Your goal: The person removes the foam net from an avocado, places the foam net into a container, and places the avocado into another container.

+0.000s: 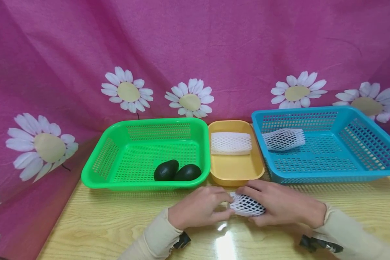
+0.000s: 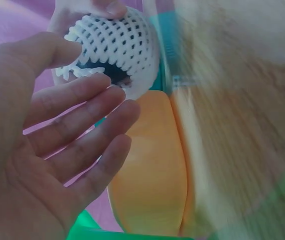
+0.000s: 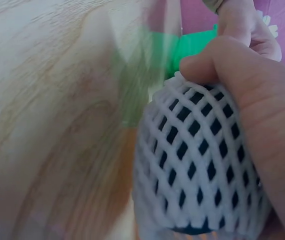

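Observation:
An avocado in a white foam net sleeve [image 1: 247,205] is held just above or on the table in front of the yellow tray. My right hand [image 1: 279,204] grips it from the right, thumb and fingers around the net, as the right wrist view also shows. At the sleeve's left end is my left hand [image 1: 203,206]. In the left wrist view its fingers [image 2: 90,130] are loosely extended by the sleeve's opening, where dark avocado skin shows. Whether the fingertips touch the net is hard to tell. Two bare avocados [image 1: 166,170] lie in the green basket [image 1: 146,186].
Flat white foam nets [image 1: 231,143] lie in the yellow tray [image 1: 237,172], between the baskets. To the right, the blue basket [image 1: 321,176] contains a netted avocado [image 1: 284,139] against its left wall. A pink flowered cloth [image 1: 195,43] hangs behind the wooden table [image 1: 84,224].

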Motion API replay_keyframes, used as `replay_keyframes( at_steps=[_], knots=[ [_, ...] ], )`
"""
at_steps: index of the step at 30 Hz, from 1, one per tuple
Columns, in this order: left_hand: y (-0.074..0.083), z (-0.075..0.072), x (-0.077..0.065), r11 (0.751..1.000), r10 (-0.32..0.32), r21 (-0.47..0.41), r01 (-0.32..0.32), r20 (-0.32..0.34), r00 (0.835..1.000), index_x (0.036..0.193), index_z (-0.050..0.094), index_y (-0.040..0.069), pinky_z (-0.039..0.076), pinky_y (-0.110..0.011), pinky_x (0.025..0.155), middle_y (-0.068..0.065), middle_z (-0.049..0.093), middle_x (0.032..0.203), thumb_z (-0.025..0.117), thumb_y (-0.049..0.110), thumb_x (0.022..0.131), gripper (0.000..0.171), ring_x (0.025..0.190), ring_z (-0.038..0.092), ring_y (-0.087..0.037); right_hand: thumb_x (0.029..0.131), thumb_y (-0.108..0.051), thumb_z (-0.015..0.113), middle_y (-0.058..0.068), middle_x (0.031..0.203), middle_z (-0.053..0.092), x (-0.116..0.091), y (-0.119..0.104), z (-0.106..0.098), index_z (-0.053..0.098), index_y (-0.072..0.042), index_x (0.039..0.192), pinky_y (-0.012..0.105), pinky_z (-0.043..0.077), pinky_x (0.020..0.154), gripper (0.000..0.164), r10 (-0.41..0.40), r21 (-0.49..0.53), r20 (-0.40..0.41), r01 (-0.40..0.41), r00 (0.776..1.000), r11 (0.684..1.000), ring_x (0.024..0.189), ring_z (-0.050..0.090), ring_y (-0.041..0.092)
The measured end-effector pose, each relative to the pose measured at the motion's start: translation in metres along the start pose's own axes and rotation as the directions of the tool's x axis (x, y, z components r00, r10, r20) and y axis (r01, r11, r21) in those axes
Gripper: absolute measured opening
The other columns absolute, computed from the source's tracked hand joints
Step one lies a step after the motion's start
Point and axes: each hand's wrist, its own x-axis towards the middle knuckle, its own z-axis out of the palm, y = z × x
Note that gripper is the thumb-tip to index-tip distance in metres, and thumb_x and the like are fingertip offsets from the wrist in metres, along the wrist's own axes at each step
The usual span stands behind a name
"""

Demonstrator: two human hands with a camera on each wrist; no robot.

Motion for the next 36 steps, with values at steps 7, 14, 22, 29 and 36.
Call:
replay_keyframes(
  at_steps=[7, 14, 22, 29, 36],
  knots=[
    [-0.002, 0.002, -0.001, 1.000, -0.020, -0.005, 0.020, 0.029, 0.999, 0.117, 0.077, 0.014, 0.054, -0.016, 0.090, 0.004, 0.077, 0.111, 0.064, 0.035, 0.101, 0.029, 0.100, 0.071, -0.004, 0.083, -0.046, 0.080, -0.012, 0.123, 0.062, 0.006, 0.004, 0.012, 0.060, -0.022, 0.135, 0.027, 0.057, 0.085, 0.060, -0.032, 0.029, -0.019, 0.033, 0.999, 0.999, 0.101, 0.058, 0.003],
    [-0.003, 0.003, 0.000, 0.999, -0.035, -0.030, 0.037, 0.055, 0.998, 0.116, 0.077, 0.014, 0.054, -0.015, 0.089, 0.005, 0.077, 0.111, 0.064, 0.034, 0.101, 0.028, 0.100, 0.072, -0.004, 0.086, -0.052, 0.077, -0.015, 0.126, 0.061, 0.009, 0.002, 0.016, 0.059, -0.026, 0.138, 0.030, 0.059, 0.091, 0.062, 0.016, 0.059, 0.056, -0.019, 0.998, 0.998, 0.104, 0.058, 0.003],
    [-0.006, 0.005, -0.002, 0.998, -0.046, -0.044, 0.048, 0.057, 0.997, 0.108, 0.078, 0.014, 0.054, -0.013, 0.084, 0.006, 0.077, 0.102, 0.065, 0.034, 0.101, 0.025, 0.093, 0.071, -0.004, 0.085, -0.056, 0.077, -0.017, 0.128, 0.060, 0.012, 0.002, 0.018, 0.058, -0.029, 0.141, 0.029, 0.058, 0.092, 0.065, 0.061, 0.108, 0.098, -0.072, 0.993, 0.992, 0.108, 0.056, 0.004],
    [-0.008, 0.009, -0.002, 0.998, -0.026, -0.057, 0.029, 0.048, 0.998, 0.100, 0.078, 0.017, 0.050, -0.008, 0.077, 0.009, 0.074, 0.093, 0.063, 0.033, 0.102, 0.022, 0.084, 0.067, 0.002, 0.082, -0.053, 0.080, -0.018, 0.128, 0.061, 0.011, 0.005, 0.023, 0.058, -0.028, 0.139, 0.029, 0.057, 0.090, 0.066, 0.045, 0.143, 0.048, -0.052, 0.998, 0.988, 0.109, 0.057, 0.003],
    [-0.011, 0.009, -0.002, 0.997, -0.019, -0.068, 0.025, 0.089, 0.996, 0.082, 0.069, 0.019, 0.034, -0.006, 0.062, 0.009, 0.064, 0.077, 0.066, 0.036, 0.100, 0.024, 0.067, 0.047, 0.004, 0.082, -0.057, 0.078, -0.021, 0.131, 0.060, 0.012, 0.007, 0.024, 0.055, -0.032, 0.141, 0.034, 0.056, 0.095, 0.067, 0.073, 0.159, 0.067, -0.082, 0.995, 0.984, 0.114, 0.057, 0.004]
  ],
)
